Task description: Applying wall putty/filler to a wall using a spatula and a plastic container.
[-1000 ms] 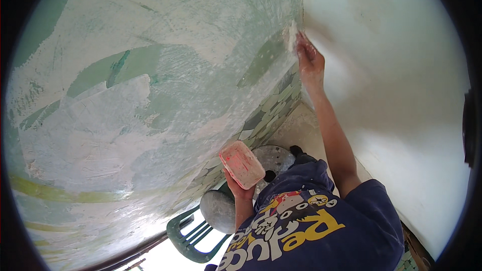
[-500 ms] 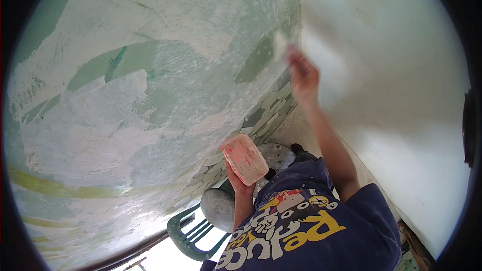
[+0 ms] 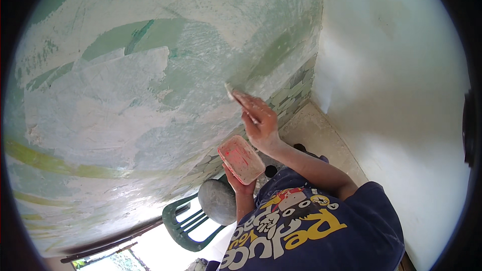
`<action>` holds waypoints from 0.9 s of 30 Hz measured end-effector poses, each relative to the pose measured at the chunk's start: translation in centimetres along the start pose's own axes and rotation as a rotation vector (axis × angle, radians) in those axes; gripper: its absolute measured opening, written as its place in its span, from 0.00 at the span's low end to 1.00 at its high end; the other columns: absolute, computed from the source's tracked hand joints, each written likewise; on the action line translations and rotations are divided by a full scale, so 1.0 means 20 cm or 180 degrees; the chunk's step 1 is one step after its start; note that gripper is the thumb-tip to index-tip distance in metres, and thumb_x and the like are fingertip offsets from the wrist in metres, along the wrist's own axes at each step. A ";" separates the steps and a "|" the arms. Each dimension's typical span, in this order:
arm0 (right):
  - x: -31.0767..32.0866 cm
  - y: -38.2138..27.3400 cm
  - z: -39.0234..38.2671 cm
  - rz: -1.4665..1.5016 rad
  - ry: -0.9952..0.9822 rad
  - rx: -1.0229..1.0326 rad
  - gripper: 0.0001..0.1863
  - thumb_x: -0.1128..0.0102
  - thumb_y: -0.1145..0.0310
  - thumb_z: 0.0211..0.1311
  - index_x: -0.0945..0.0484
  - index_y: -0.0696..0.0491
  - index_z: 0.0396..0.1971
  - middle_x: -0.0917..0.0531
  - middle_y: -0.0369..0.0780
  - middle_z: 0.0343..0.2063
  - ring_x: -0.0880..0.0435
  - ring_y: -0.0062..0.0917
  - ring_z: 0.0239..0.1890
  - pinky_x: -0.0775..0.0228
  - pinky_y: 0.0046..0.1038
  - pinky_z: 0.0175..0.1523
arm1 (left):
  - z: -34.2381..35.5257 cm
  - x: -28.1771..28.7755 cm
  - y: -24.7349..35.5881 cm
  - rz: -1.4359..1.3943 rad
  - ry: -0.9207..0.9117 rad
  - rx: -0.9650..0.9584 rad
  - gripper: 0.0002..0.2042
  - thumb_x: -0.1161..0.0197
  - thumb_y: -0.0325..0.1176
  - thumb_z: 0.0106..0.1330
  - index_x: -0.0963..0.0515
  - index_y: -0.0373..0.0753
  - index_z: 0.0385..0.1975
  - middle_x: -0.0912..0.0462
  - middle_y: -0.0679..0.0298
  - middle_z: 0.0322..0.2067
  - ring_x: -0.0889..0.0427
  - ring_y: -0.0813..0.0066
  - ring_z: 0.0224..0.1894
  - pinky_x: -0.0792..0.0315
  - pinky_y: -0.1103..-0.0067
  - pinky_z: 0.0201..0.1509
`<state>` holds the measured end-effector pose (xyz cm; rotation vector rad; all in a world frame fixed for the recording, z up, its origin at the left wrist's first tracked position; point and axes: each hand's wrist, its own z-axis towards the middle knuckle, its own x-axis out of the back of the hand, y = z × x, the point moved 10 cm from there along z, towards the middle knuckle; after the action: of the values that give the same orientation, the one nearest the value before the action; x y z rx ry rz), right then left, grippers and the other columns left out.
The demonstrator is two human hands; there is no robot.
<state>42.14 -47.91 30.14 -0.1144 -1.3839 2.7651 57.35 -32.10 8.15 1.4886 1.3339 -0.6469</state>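
My right hand [image 3: 259, 120] grips a flat scraper [image 3: 233, 93] smeared with pale paste, its tip close to the left wall [image 3: 120, 90], which has pale patches over green paint; whether it touches, I cannot tell. Below it, my left hand [image 3: 237, 179] holds a shallow rectangular plastic tub [image 3: 240, 156], pinkish and streaked with red and pale residue.
A pale plain wall [image 3: 391, 110] meets the patched wall at a corner. Low down are stone-like tiles [image 3: 291, 93], a floor [image 3: 331, 150], a round grey surface [image 3: 217, 200] and a green plastic chair [image 3: 178, 231]. A bright opening [image 3: 115, 261] shows at bottom left.
My right hand and scraper have moved from high at the corner down and leftward, to just above the tub. The view has shifted a little; my left hand stays on the tub.
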 end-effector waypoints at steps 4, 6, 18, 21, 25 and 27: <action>-0.09 0.18 -0.07 0.1189 -0.0469 -0.1075 0.16 0.43 0.77 0.59 0.20 0.57 0.48 0.16 0.42 0.47 0.17 0.34 0.47 0.25 0.31 0.55 | -0.01 -0.02 0.04 -0.0006 0.0057 -0.0180 0.30 0.53 0.59 0.71 0.35 0.47 0.67 0.27 0.59 0.62 0.27 0.54 0.61 0.31 0.51 0.63; -0.11 0.32 -0.20 0.2789 -0.0450 -0.2527 0.13 0.40 0.76 0.60 0.21 0.57 0.45 0.16 0.40 0.45 0.16 0.24 0.44 0.24 0.29 0.52 | -0.03 -0.08 0.04 -0.0039 -0.0167 -0.0128 0.30 0.53 0.58 0.71 0.36 0.47 0.67 0.27 0.59 0.62 0.27 0.55 0.62 0.31 0.52 0.64; 0.48 -0.40 -0.51 -0.1026 -0.1934 0.1165 0.22 0.37 0.65 0.56 0.20 0.46 0.53 0.19 0.39 0.54 0.21 0.34 0.56 0.31 0.38 0.61 | -0.31 -0.40 -0.31 0.0428 -0.0828 0.0839 0.35 0.57 0.62 0.73 0.39 0.40 0.68 0.30 0.56 0.64 0.28 0.59 0.63 0.34 0.62 0.67; 0.58 -0.48 -0.76 -0.2169 -0.2324 0.2332 0.24 0.39 0.55 0.51 0.18 0.38 0.52 0.21 0.35 0.58 0.25 0.32 0.61 0.36 0.42 0.65 | -0.43 -0.46 -0.42 0.0428 -0.1224 0.0824 0.35 0.56 0.62 0.72 0.38 0.40 0.68 0.30 0.56 0.64 0.28 0.60 0.63 0.33 0.62 0.67; 0.88 -0.50 -0.98 -0.2493 -0.2464 0.2313 0.23 0.40 0.56 0.52 0.18 0.40 0.51 0.21 0.36 0.58 0.24 0.36 0.60 0.36 0.45 0.64 | -0.53 -0.27 -0.57 0.0786 -0.0376 0.1042 0.35 0.56 0.62 0.72 0.37 0.39 0.67 0.30 0.55 0.63 0.27 0.59 0.62 0.33 0.62 0.66; 1.02 -0.54 -1.10 -0.2582 -0.2571 0.2092 0.23 0.40 0.56 0.53 0.18 0.41 0.51 0.21 0.36 0.58 0.24 0.37 0.60 0.36 0.45 0.64 | -0.60 -0.27 -0.60 0.0521 -0.0566 0.1057 0.34 0.55 0.62 0.72 0.36 0.39 0.67 0.29 0.56 0.63 0.26 0.60 0.61 0.32 0.63 0.66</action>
<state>23.74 -22.34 24.76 1.3472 -0.2891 2.3699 42.03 -24.78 13.45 1.7386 0.9900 -0.9031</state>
